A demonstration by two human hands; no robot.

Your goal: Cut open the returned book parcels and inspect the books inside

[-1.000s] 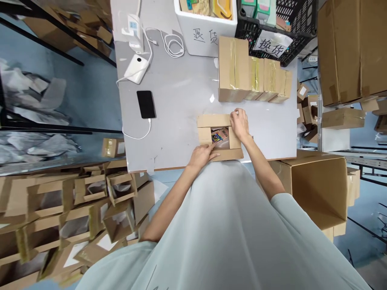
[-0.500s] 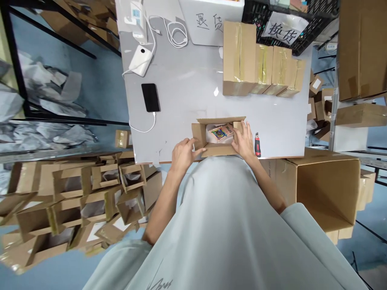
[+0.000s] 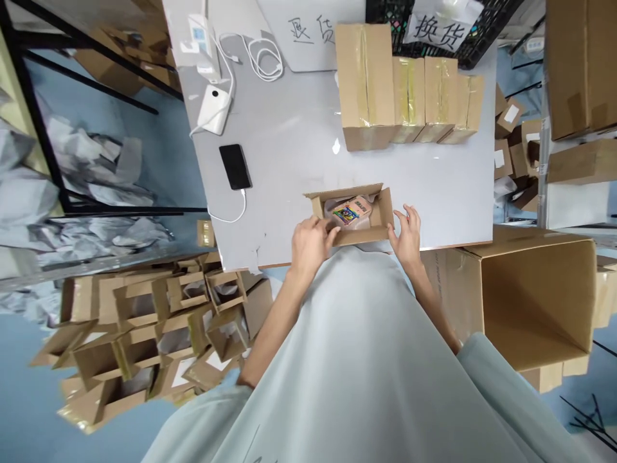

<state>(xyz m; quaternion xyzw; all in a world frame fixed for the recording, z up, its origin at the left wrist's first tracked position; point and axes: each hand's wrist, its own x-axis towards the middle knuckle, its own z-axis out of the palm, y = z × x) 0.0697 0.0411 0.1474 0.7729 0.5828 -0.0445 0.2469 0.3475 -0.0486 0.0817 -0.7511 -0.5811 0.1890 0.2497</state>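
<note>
An open cardboard box [image 3: 359, 236] lies at the table's front edge, holding a pink pack with a colourful picture [image 3: 353, 211] on whitish wrapping. At the box's left end, my left hand [image 3: 310, 243] is bent over the wall with thumb and fingers near the rim; it seems to grip the cardboard there. My right hand [image 3: 406, 236] is just off the box's right end, fingers spread, with nothing in it. The red and black cutter is hidden from view, probably behind my right hand.
Taped boxes [image 3: 369, 83] line the table's back right beside a black crate [image 3: 395, 29]. A phone [image 3: 235, 166] and cables are at left. A large open carton [image 3: 535, 296] stands at right; several open boxes [image 3: 139, 308] are piled lower left.
My right hand has moved off the box's right end and opened beside it. My left hand has moved onto the box's left end, whose flap no longer sticks outward. The view has shifted slightly.
</note>
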